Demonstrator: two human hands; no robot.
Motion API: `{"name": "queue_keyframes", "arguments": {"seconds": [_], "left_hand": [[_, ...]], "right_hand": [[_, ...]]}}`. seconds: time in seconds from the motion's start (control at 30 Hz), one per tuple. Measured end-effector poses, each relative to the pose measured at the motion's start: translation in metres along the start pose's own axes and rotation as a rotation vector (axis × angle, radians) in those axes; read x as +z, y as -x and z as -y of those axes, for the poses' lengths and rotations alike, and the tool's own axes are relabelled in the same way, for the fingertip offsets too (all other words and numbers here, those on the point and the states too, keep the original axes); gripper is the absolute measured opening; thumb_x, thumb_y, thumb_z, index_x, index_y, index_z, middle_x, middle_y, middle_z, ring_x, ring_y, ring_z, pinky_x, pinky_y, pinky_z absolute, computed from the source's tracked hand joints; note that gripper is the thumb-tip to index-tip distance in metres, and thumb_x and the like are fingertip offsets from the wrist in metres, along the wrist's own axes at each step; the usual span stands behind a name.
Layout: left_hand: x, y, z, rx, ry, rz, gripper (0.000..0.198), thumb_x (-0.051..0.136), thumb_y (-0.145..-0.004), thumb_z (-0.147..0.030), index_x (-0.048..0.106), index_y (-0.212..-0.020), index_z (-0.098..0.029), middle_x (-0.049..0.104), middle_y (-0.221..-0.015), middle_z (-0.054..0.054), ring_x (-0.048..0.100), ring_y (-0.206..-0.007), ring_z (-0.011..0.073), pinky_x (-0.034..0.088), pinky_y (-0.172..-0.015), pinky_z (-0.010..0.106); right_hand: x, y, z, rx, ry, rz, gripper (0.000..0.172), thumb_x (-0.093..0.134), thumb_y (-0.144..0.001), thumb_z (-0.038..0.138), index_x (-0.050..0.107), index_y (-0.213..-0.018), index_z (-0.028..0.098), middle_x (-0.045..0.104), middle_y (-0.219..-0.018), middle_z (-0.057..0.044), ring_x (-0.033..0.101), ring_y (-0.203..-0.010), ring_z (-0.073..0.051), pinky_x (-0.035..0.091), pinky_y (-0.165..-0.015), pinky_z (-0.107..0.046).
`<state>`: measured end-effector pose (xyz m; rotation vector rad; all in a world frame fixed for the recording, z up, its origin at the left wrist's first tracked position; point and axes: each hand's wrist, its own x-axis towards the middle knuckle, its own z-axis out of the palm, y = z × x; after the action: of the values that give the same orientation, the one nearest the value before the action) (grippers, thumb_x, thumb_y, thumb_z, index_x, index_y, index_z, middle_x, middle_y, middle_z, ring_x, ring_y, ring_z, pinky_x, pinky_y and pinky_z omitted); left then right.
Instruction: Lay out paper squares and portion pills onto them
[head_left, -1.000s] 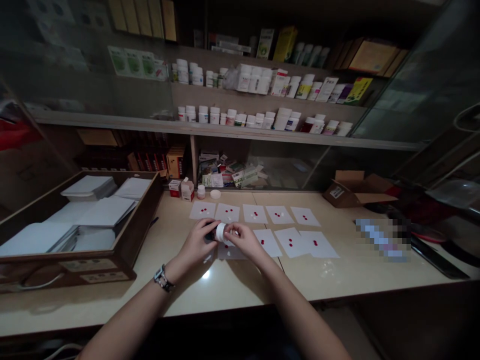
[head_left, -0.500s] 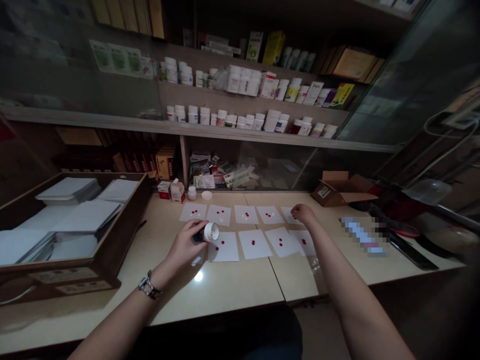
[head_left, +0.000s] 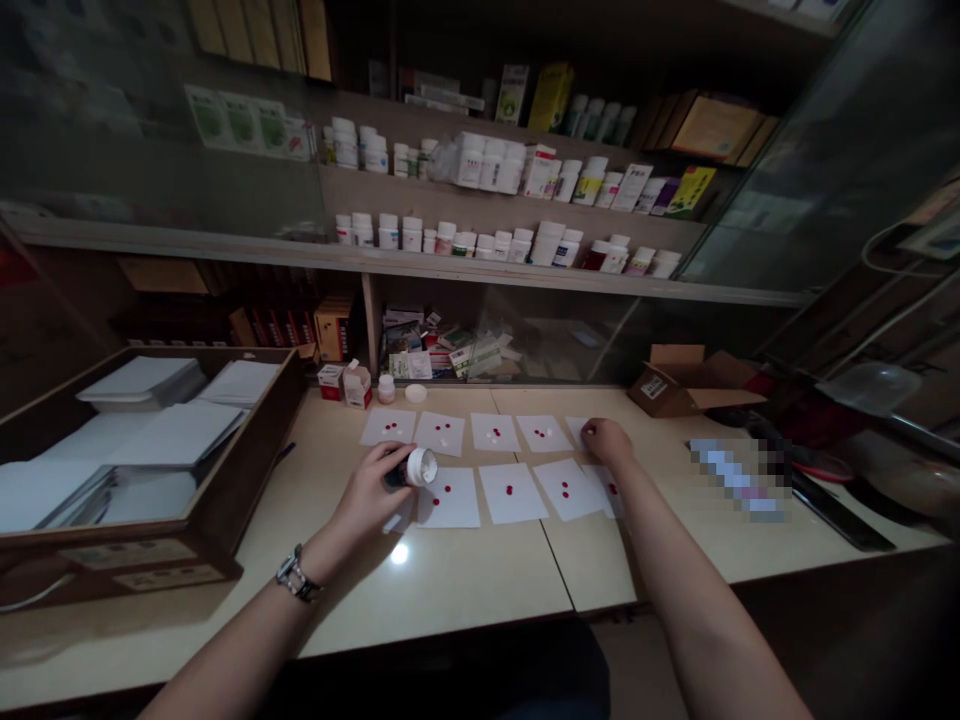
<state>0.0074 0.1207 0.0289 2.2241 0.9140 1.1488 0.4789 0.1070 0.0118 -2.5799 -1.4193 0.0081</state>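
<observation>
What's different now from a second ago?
The right hand has left the mouth of the bottle and moved right and farther out, to the back row's rightmost paper. Whether it holds anything is unclear. The left hand still grips the bottle; the open carton hasn't moved.

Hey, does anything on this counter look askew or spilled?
Slightly askew: the front row's rightmost white sheet and the neighbouring sheet overlap, whereas most others look separate. I see no clear spill.
</observation>
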Motion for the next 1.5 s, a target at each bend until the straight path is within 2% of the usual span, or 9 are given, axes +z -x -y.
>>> {"name": "queue_keyframes", "arguments": {"seconds": [0.37,0.47,0.57,0.63,0.7,0.8,0.87,1.1,1.5], "left_hand": [[0.0,0.001,-0.001,-0.026,0.017,-0.001,0.042,0.067,-0.073,-0.015,0.064,-0.114,-0.022,0.06,-0.114,0.009,0.058,-0.107,0.0242,0.048,-0.095,0.048],[0.0,0.001,0.001,-0.013,0.02,-0.007,0.042,0.067,-0.073,-0.015,0.063,-0.115,-0.021,0.059,-0.116,0.01,0.057,-0.108,0.0243,0.048,-0.096,0.049],[0.0,0.0,0.001,-0.011,0.015,-0.008,0.045,0.067,-0.073,-0.014,0.063,-0.116,-0.022,0.059,-0.116,0.01,0.057,-0.109,0.0241,0.047,-0.096,0.048],[-0.001,0.0,-0.001,-0.004,0.01,-0.004,0.046,0.066,-0.073,-0.013,0.062,-0.118,-0.022,0.059,-0.116,0.01,0.057,-0.109,0.024,0.047,-0.097,0.047],[-0.002,-0.001,-0.001,0.014,0.001,-0.011,0.046,0.065,-0.073,-0.013,0.062,-0.119,-0.022,0.059,-0.116,0.01,0.057,-0.11,0.0243,0.047,-0.097,0.047],[-0.003,0.0,0.001,0.05,-0.052,-0.029,0.048,0.064,-0.073,-0.013,0.061,-0.12,-0.02,0.059,-0.117,0.011,0.057,-0.109,0.0251,0.048,-0.096,0.046],[-0.003,0.0,0.004,0.119,-0.133,-0.027,0.048,0.062,-0.074,-0.011,0.06,-0.121,-0.02,0.058,-0.117,0.011,0.055,-0.11,0.0259,0.048,-0.096,0.046],[0.006,0.004,0.013,0.473,-0.451,-0.114,0.043,0.045,-0.082,-0.004,0.063,-0.118,-0.021,0.059,-0.116,0.014,0.051,-0.115,0.0279,0.05,-0.092,0.047],[0.012,0.003,0.017,0.512,-0.486,-0.18,0.039,0.046,-0.086,-0.009,0.063,-0.119,-0.023,0.06,-0.115,0.014,0.05,-0.116,0.0271,0.05,-0.092,0.048]], "right_hand": [[0.0,0.01,-0.014,-0.002,-0.088,-0.051,0.028,0.059,-0.069,0.015,0.072,-0.094,0.016,0.073,-0.096,-0.011,0.065,-0.084,-0.021,0.04,-0.064,-0.026],[-0.013,0.018,-0.009,0.062,-0.366,-0.187,0.026,0.061,-0.068,0.02,0.071,-0.091,0.014,0.072,-0.088,-0.012,0.064,-0.077,-0.021,0.042,-0.064,-0.028],[-0.022,0.046,0.027,0.122,-0.905,-0.323,0.028,0.06,-0.07,0.029,0.069,-0.091,0.014,0.071,-0.084,-0.01,0.063,-0.07,-0.02,0.045,-0.061,-0.029],[-0.018,0.081,0.073,0.075,-1.336,-0.16,0.028,0.065,-0.068,0.033,0.069,-0.09,0.017,0.071,-0.088,-0.008,0.065,-0.075,-0.019,0.048,-0.063,-0.029],[-0.006,0.122,0.129,0.092,-1.723,0.136,0.024,0.067,-0.07,0.031,0.068,-0.092,0.02,0.072,-0.095,-0.007,0.066,-0.087,-0.019,0.052,-0.073,-0.031],[0.013,0.177,0.207,0.248,-2.05,0.682,0.015,0.057,-0.082,0.024,0.067,-0.091,0.018,0.071,-0.096,-0.009,0.067,-0.09,-0.017,0.053,-0.079,-0.031],[0.021,0.197,0.241,0.355,-2.17,0.854,0.015,0.051,-0.088,0.022,0.065,-0.089,0.015,0.071,-0.087,-0.009,0.067,-0.082,-0.015,0.054,-0.077,-0.028],[0.026,0.194,0.263,0.518,-2.339,0.849,0.017,0.044,-0.091,0.014,0.06,-0.086,0.015,0.068,-0.077,-0.005,0.066,-0.072,-0.014,0.056,-0.066,-0.024],[0.018,0.199,0.269,0.589,-2.392,0.831,0.024,0.038,-0.093,0.01,0.061,-0.097,0.013,0.068,-0.083,-0.006,0.066,-0.077,-0.012,0.057,-0.068,-0.021]]}}
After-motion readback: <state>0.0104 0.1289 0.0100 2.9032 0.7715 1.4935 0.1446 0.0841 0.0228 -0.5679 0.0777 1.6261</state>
